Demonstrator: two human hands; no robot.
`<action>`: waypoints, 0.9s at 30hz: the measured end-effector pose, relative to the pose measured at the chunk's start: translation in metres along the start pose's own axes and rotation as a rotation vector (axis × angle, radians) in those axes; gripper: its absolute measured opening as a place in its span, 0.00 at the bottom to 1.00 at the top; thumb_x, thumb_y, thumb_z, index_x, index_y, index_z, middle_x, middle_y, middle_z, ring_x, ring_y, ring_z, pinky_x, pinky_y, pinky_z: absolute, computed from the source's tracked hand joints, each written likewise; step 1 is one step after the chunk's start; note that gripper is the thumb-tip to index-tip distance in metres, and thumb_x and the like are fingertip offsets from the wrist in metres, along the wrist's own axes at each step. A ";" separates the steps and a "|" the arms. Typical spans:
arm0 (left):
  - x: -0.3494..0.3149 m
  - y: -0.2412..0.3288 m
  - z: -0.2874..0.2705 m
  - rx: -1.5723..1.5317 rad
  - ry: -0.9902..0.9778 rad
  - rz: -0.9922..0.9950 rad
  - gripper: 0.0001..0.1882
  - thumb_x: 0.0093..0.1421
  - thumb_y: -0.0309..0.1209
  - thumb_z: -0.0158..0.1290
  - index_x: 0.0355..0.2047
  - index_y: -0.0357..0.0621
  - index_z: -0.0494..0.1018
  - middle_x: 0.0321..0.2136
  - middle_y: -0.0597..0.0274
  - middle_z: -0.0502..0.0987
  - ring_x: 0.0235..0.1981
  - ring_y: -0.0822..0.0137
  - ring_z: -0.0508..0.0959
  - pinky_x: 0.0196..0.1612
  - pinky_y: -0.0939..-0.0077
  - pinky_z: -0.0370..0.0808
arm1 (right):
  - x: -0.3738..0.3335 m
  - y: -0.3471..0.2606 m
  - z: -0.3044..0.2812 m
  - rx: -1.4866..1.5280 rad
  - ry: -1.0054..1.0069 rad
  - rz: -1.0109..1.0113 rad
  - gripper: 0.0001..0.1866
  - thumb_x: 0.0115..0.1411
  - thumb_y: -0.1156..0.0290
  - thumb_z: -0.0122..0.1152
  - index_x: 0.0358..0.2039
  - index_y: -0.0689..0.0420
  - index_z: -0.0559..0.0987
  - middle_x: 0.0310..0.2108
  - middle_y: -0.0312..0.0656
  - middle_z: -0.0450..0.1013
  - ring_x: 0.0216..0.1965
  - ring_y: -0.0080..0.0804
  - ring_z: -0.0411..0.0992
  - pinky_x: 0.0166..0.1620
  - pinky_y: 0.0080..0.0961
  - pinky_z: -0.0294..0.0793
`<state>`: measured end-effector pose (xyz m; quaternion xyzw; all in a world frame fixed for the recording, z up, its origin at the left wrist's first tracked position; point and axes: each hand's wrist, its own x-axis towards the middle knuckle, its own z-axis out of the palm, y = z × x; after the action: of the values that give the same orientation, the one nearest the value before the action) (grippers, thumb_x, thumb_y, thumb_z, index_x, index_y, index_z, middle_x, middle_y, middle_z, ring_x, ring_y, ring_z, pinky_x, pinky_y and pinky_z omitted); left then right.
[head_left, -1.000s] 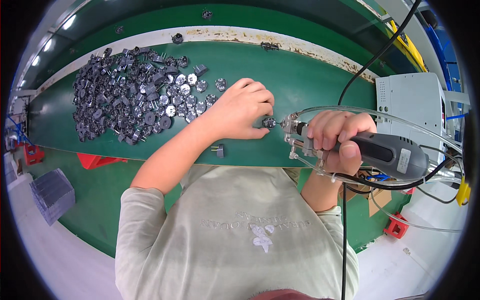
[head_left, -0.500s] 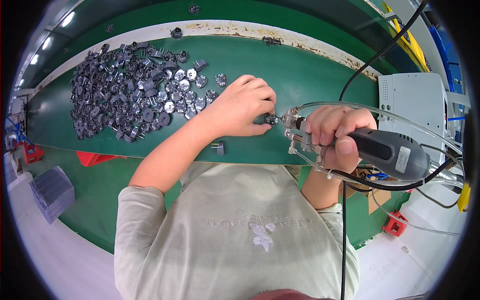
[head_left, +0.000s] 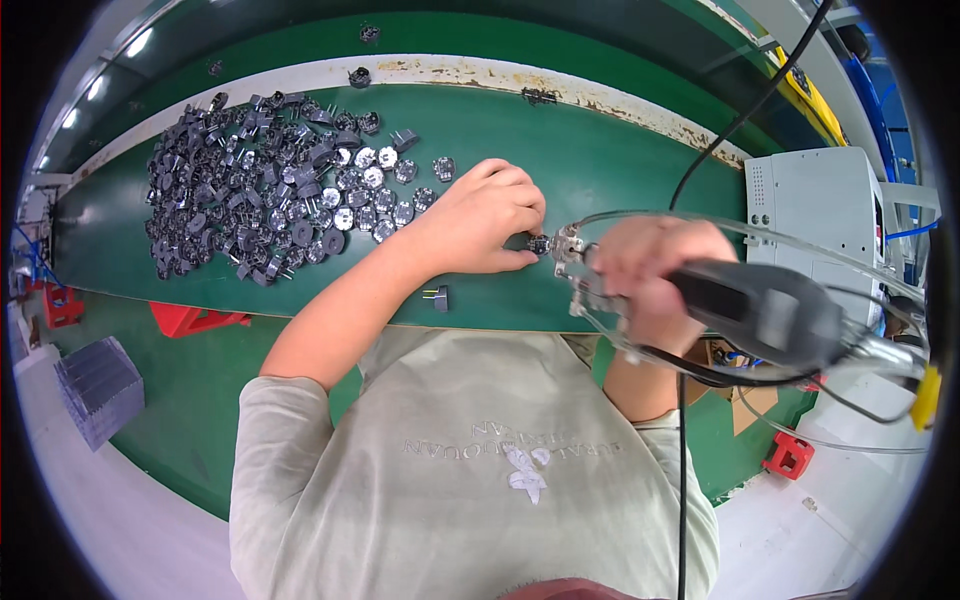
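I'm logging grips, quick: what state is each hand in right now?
Left hand: closed, holding a small dark component at the fingertips.
Right hand: closed around the grey handheld tool.

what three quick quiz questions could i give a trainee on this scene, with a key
1. Which thing does the right hand grip? A) the dark grey handheld tool with metal fittings; B) a brown cardboard box; C) a pale grey metal cabinet
2. True or false: a heap of small dark round components covers part of the left side of the smooth green tabletop.
3. Fill in: a small dark metallic component sits between the left hand's ____ and fingers.

Key: 1 A; 2 true; 3 thumb.
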<state>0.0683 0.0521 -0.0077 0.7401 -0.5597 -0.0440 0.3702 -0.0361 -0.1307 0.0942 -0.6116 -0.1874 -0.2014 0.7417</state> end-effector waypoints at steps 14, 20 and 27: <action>-0.003 -0.005 0.000 -0.007 0.011 0.011 0.14 0.48 0.36 0.66 0.35 0.47 0.83 0.42 0.66 0.79 0.51 0.59 0.76 0.64 0.55 0.65 | -0.008 0.000 -0.002 0.001 -0.009 0.049 0.14 0.64 0.62 0.65 0.34 0.56 0.70 0.20 0.39 0.69 0.19 0.32 0.70 0.30 0.38 0.77; -0.002 -0.005 0.000 -0.015 0.010 0.011 0.13 0.48 0.36 0.66 0.34 0.47 0.83 0.42 0.66 0.79 0.51 0.60 0.76 0.64 0.55 0.65 | -0.006 0.002 -0.003 0.007 -0.039 0.034 0.13 0.63 0.62 0.64 0.34 0.55 0.70 0.20 0.38 0.69 0.19 0.32 0.70 0.30 0.37 0.77; -0.003 -0.005 0.000 -0.014 0.020 0.009 0.12 0.47 0.35 0.66 0.33 0.47 0.83 0.42 0.66 0.78 0.51 0.60 0.76 0.64 0.55 0.66 | -0.006 0.004 -0.002 0.003 -0.046 0.032 0.14 0.63 0.62 0.64 0.34 0.56 0.69 0.20 0.39 0.69 0.19 0.32 0.69 0.30 0.37 0.77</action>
<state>0.0712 0.0554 -0.0115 0.7353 -0.5590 -0.0387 0.3813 -0.0390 -0.1312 0.0879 -0.6180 -0.1950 -0.1753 0.7412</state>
